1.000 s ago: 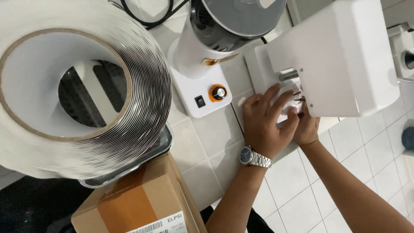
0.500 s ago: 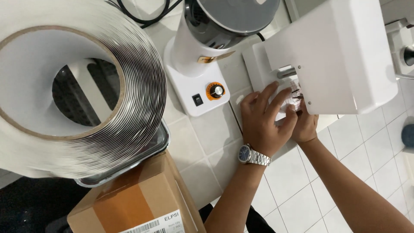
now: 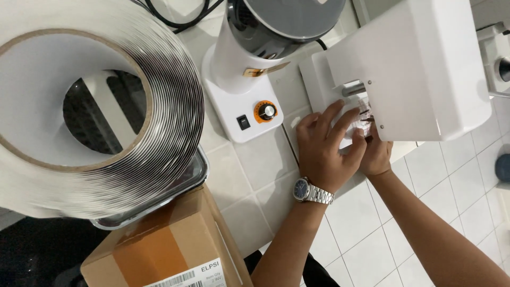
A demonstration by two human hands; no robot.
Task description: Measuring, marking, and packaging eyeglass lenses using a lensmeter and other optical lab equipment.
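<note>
Fingers of the left hand lie spread, pressing a small clear strip against the white machine. Right hand, just beside it, pinches the same strip under the metal spindle. Beyond the left hand stands a white grinder with orange knob; farther left, a large tape reel above a cardboard box.

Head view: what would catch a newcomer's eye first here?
The huge tape roll fills the left, resting in a metal tray above a cardboard box. At centre right, the left hand and right hand meet under the white machine.
</note>
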